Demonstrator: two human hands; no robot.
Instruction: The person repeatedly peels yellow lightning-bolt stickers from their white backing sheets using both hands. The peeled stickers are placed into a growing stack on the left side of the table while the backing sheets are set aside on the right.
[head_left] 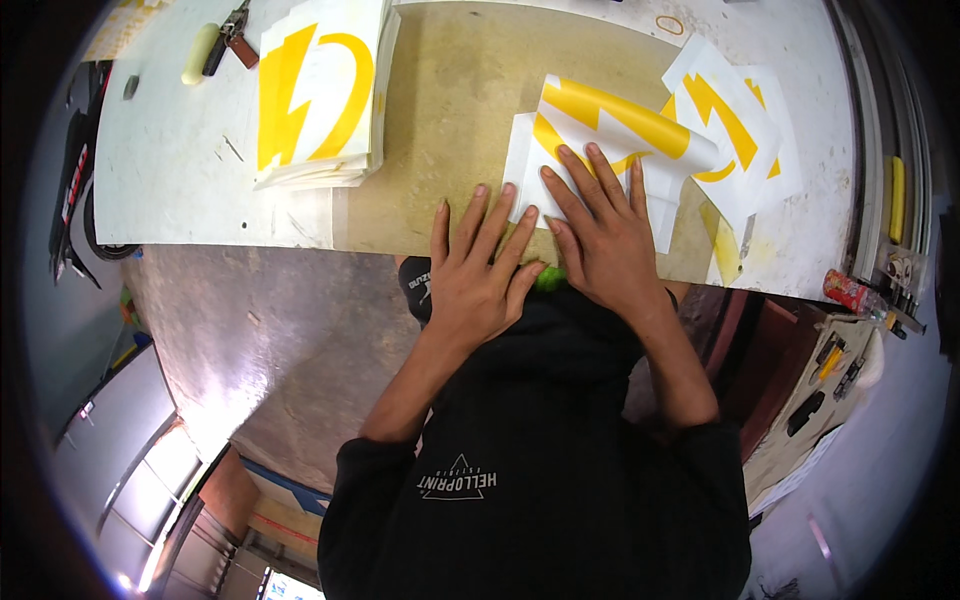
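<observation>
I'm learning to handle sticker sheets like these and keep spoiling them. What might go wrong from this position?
Two risks, as far as I can judge:
1. The yellow film curls back over the white sheet under the right hand; it might crease or stick to itself.
2. The sheet lies near the table edge, with the left hand partly over that edge, so it might slide off.

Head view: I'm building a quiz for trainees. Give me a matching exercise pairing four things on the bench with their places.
Things:
1. stack of sheets
2. curled yellow sticker sheet
3. red can
4. pale yellow handle

Places:
A. far right, by the bench edge
B. under the right hand
C. far left corner of the bench
D. left of the hands, upper bench

Pairs: 1-D, 2-B, 3-A, 4-C
</observation>
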